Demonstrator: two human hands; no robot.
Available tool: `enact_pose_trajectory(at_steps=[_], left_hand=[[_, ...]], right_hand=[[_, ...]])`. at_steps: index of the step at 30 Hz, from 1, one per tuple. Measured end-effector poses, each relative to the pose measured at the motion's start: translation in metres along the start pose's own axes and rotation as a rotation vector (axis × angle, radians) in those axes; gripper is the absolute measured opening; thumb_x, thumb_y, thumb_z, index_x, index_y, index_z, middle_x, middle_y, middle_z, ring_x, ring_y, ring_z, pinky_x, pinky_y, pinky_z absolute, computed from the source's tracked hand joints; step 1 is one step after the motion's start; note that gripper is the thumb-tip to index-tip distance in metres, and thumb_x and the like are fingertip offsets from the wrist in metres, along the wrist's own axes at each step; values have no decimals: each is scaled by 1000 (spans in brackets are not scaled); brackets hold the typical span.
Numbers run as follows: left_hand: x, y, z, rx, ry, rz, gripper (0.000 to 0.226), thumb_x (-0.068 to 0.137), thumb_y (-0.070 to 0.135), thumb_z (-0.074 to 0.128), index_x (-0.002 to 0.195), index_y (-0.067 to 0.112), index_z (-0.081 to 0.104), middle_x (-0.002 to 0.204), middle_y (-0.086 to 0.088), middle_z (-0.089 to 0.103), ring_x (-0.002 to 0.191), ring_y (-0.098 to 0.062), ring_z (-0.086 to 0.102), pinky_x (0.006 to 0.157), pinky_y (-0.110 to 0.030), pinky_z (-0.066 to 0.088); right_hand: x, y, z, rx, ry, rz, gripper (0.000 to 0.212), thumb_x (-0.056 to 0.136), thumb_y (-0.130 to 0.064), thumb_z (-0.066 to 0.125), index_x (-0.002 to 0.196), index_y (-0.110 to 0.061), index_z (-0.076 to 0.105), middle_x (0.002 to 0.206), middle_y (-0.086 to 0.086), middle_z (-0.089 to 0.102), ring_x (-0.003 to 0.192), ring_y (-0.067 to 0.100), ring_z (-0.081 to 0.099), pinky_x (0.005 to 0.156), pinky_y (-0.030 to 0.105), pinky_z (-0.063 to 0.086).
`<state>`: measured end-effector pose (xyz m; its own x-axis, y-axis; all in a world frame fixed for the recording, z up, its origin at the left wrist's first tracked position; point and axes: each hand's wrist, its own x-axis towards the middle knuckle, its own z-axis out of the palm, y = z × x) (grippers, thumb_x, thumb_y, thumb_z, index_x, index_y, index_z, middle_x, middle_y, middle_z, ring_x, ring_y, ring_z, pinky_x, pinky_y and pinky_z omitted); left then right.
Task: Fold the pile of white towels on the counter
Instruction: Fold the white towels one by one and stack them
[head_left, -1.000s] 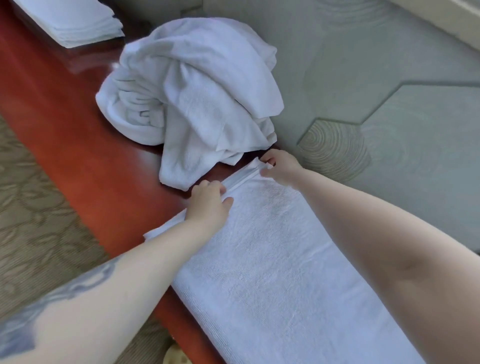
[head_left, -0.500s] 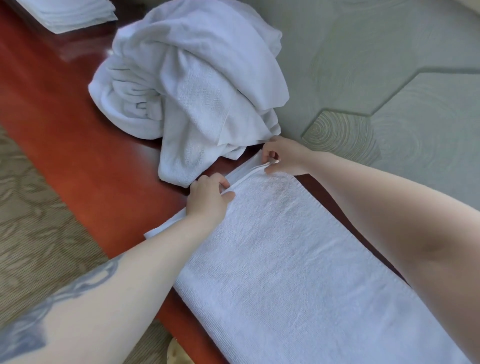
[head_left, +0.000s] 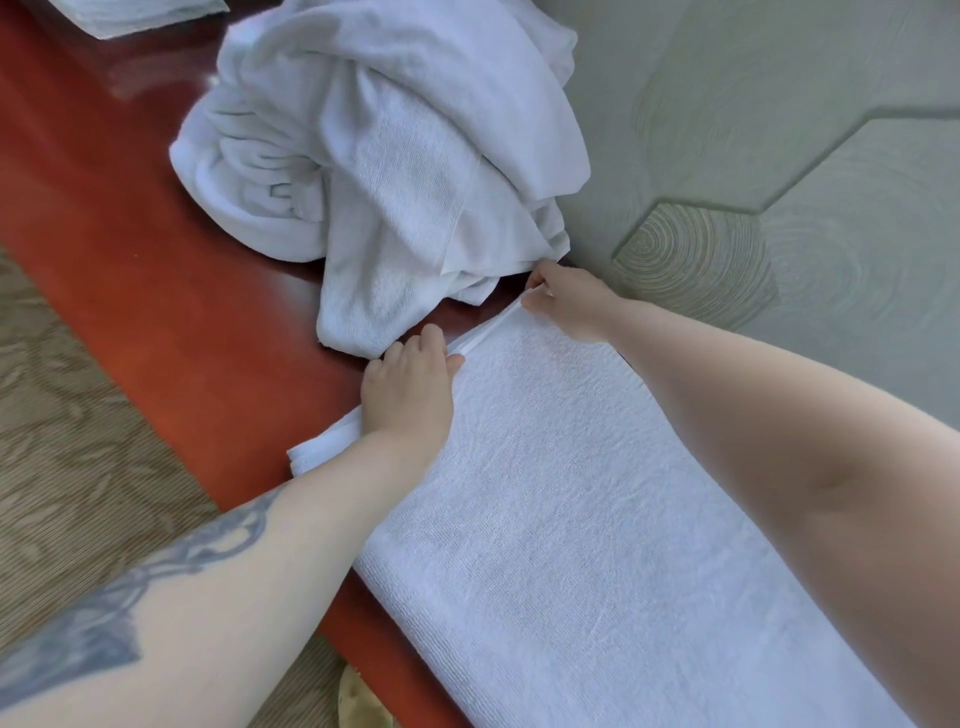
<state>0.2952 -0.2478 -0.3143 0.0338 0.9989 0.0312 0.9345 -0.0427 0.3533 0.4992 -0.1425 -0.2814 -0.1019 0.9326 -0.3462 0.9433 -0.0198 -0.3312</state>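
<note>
1. Towels are in three places on the red-brown bench (head_left: 156, 291): one flat towel (head_left: 597, 519), one loose pile (head_left: 395, 156), and one folded stack (head_left: 140, 15).
2. The flat towel lies as a long band from the middle of the view down to 5 o'clock. It looks doubled, because layered edges show at its far end and at its corner at 9 o'clock from the left hand.
3. The left hand (head_left: 410, 395) lies on the far end of the flat towel, palm down. Its fingers curl over the hem, and the thumb points to 3 o'clock along the edge. I cannot tell if the fingertips pinch the cloth, because they are hidden behind the knuckles.
4. The right hand (head_left: 566, 301) is at 2 o'clock from the left hand, at the other far corner. It holds the thin hem (head_left: 488, 335) between thumb and fingers, and the hem is a little lifted between the two hands.
5. The loose pile is crumpled and sits at 12 o'clock from the hands. Its lowest fold lies just beside the left hand's fingers.
6. The folded stack is at 11 o'clock, cut by the top edge of the view, well apart from the hands.
7. A grey-green wall (head_left: 779, 156) with hexagon panels is at 3 o'clock from the bench, and a patterned carpet (head_left: 67, 441) is at 9 o'clock.
</note>
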Motion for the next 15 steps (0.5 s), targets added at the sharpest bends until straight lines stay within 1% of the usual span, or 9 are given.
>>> enact_pose_trajectory(at_steps=[3,6,7,9,10,11,13,14,15], left_hand=[[2,-4,2,68,17,89,27,106,36,31,111,13,44,94,-2,61,87,-24,62,63,-34,32],[5,-10,4,101,25,132,26,106,33,28,112,13,44,91,-4,61,79,-27,63,57,-36,31],[6,-12,5,104,28,124,26,106,32,28,113,12,44,91,-5,61,78,-28,64,57,-36,30],[6,-12,6,81,25,86,28,106,32,30,114,10,45,94,-6,63,81,-30,65,58,-36,31],[5,-9,6,61,19,67,28,106,32,31,114,9,45,95,-7,64,83,-31,65,59,-37,32],[4,-7,4,47,8,55,29,106,32,31,114,8,45,97,-9,65,86,-33,65,60,-39,34],[4,-6,-1,-10,-14,16,27,106,29,34,114,7,47,105,-13,62,93,-37,62,65,-44,40],[2,-7,-6,-62,0,-1,23,104,25,38,113,8,49,109,-15,59,98,-39,60,71,-48,43],[-1,-7,-9,-113,43,9,18,101,17,44,114,8,52,113,-17,56,103,-40,56,77,-52,44]], right_hand=[[5,2,9,-8,43,-23,13,101,-33,49,104,-20,47,82,-17,51,75,8,50,60,22,33],[1,2,18,-202,112,-66,22,103,-35,43,114,-17,47,75,-25,44,84,19,52,74,27,32],[0,0,20,-262,173,-57,29,103,-40,41,116,-14,46,75,-24,45,84,22,51,77,31,31],[-6,-9,22,-382,367,46,40,102,-47,39,118,-11,47,88,-8,59,89,27,56,83,36,33],[-13,-13,21,-358,484,139,40,102,-46,38,118,-11,48,99,0,61,98,27,56,87,37,33],[-25,-15,21,-242,618,208,37,103,-43,37,115,-12,51,107,2,60,104,26,55,89,37,33],[-72,-23,29,86,848,245,26,102,-33,40,112,-14,56,114,-1,59,110,23,52,90,34,32],[-106,-25,40,177,889,242,25,101,-29,42,117,-16,57,121,-3,59,117,21,50,94,33,30],[-143,-28,58,196,850,256,30,101,-27,43,126,-19,56,134,-3,54,130,19,44,103,33,25]])
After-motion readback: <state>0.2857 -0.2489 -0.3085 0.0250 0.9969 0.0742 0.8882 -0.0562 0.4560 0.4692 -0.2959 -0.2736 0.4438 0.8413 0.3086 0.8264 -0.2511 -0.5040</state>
